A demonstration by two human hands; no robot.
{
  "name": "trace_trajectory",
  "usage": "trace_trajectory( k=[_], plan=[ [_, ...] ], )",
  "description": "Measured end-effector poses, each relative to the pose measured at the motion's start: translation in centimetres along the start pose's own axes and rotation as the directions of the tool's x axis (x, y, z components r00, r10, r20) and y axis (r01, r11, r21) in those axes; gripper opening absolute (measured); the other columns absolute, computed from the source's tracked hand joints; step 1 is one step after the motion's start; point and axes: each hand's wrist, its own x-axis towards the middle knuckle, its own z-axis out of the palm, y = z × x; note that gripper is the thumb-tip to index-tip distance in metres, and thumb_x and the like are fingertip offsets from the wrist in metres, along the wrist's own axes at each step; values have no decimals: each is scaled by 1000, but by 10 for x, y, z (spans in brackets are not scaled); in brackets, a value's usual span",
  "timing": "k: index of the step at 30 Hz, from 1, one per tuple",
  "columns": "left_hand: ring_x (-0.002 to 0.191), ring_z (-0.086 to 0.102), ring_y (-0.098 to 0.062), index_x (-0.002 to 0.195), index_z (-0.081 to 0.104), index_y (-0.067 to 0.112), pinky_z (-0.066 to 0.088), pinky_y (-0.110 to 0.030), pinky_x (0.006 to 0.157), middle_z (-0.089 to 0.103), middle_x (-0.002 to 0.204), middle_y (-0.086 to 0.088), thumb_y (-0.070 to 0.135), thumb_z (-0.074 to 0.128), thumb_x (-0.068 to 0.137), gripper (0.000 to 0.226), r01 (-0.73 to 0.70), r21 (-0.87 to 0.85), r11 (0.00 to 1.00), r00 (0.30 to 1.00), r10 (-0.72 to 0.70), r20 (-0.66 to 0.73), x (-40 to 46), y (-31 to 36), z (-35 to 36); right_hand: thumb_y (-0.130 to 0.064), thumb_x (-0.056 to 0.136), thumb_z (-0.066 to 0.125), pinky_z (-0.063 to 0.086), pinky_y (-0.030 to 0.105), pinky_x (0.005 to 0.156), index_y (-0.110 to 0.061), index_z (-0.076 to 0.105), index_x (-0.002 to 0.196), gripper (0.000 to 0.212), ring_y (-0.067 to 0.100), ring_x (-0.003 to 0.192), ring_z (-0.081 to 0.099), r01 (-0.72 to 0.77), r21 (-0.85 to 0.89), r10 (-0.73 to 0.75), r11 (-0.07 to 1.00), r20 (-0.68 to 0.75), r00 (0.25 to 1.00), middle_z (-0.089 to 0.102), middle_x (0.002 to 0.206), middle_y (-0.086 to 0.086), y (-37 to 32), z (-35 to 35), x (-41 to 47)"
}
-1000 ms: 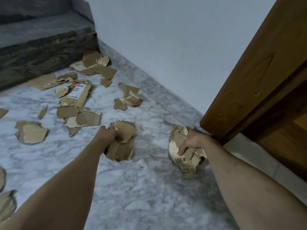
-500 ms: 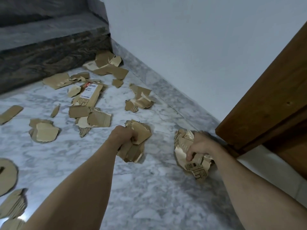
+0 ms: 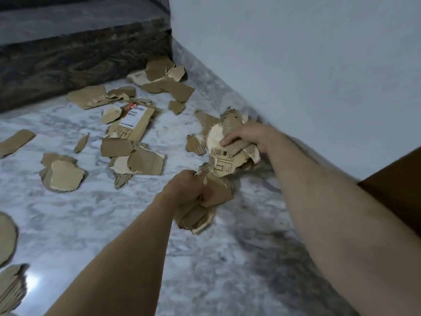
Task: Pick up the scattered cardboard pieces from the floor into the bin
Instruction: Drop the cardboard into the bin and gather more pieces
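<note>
The torn brown corrugated cardboard pieces are lying scattered over the grey-veined white marble floor, and two handfuls are already being carried above it. The person's left hand is curling its fingers tightly round a wad of plain brown scraps, whose long axis is hanging roughly downward, toward the camera. The right hand is gripping a crumpled bundle of printed cardboard, fingers wrapped over its top, the bundle's length running from near the wall down toward the left hand's wad, which it is nearly touching. To do this step well, each grip probably needs squeezing so that loose outer flaps are not slipping free before more scraps are added. The long piece bearing a white shipping label is lying flat, pointing away toward the dark marbled stone step. No bin is showing; a brown wooden door is standing at the right.
</note>
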Motion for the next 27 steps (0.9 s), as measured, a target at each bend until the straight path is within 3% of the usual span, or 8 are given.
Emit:
trace_trajectory(
  k=[1, 5, 8, 13, 14, 18, 23, 27],
  plan=[
    [86, 68, -23, 62, 76, 16, 55, -44, 89, 75, 79, -1, 42, 47, 67, 40, 2, -34, 999, 1000, -1, 16, 4, -4, 1, -21, 18, 101, 58, 60, 85, -1, 71, 108, 97, 36, 91, 75, -50, -15, 50, 999, 52, 997, 77, 99, 17, -2, 12, 16],
    [94, 66, -31, 57, 71, 16, 53, -47, 91, 74, 90, -13, 32, 53, 57, 24, 0, -78, 997, 999, 3, 43, 3, -3, -1, -11, 73, 84, 52, 51, 101, -4, 71, 92, 24, 34, 109, 69, -118, -85, 124, 989, 77, 989, 73, 112, 17, -5, 49, 24],
    [95, 65, -32, 71, 71, 3, 54, -48, 88, 72, 96, -16, 30, 59, 50, 36, -7, -92, 996, 998, 12, 55, 1, -1, -2, -9, 71, 84, 54, 49, 99, -3, 70, 105, 37, 33, 106, 71, -115, -42, 117, 992, 41, 992, 73, 113, 16, 1, 54, 29],
    [92, 66, -32, 57, 71, 12, 57, -49, 82, 73, 88, -14, 17, 73, 48, 11, 3, -137, 991, 999, 3, 44, -7, -3, -4, -20, 3, 91, 60, 54, 82, -9, 67, 116, 116, 32, 94, 72, -41, 162, 61, 986, -119, 991, 73, 106, 10, 45, 43, 87],
    [92, 66, -32, 54, 72, 13, 56, -48, 84, 73, 86, -13, 18, 70, 50, 7, -11, -153, 988, 999, 18, 50, -10, -4, -4, -18, 5, 92, 60, 55, 84, -9, 68, 116, 115, 32, 98, 71, -22, 237, 53, 971, -125, 991, 73, 108, 10, 48, 42, 76],
    [94, 68, -33, 66, 75, 5, 57, -51, 85, 74, 89, -16, 29, 67, 39, 37, 15, -247, 969, 998, 0, 61, -21, -14, -6, -3, 53, 92, 63, 48, 69, -4, 73, 98, 49, 30, 80, 74, 78, 409, -6, 909, -174, 985, 76, 92, 16, 35, 38, -11],
    [84, 68, -34, 89, 72, 5, 59, -38, 65, 72, 94, -17, 4, 76, 65, 23, 144, -467, 872, 985, -169, -13, -46, -24, -16, 0, 60, 89, 61, 57, 67, 4, 69, 111, 55, 38, 84, 75, 112, 455, -53, 883, -140, 989, 76, 94, 23, 38, 23, -51],
    [77, 65, -29, 98, 65, 7, 51, -29, 56, 69, 95, -15, 5, 74, 75, 24, 116, -627, 770, 974, -210, -79, -67, -19, -31, 0, 66, 86, 61, 52, 64, 5, 68, 110, 48, 38, 82, 75, 71, 464, -48, 883, -61, 997, 75, 95, 24, 37, 31, -80]
  ],
)
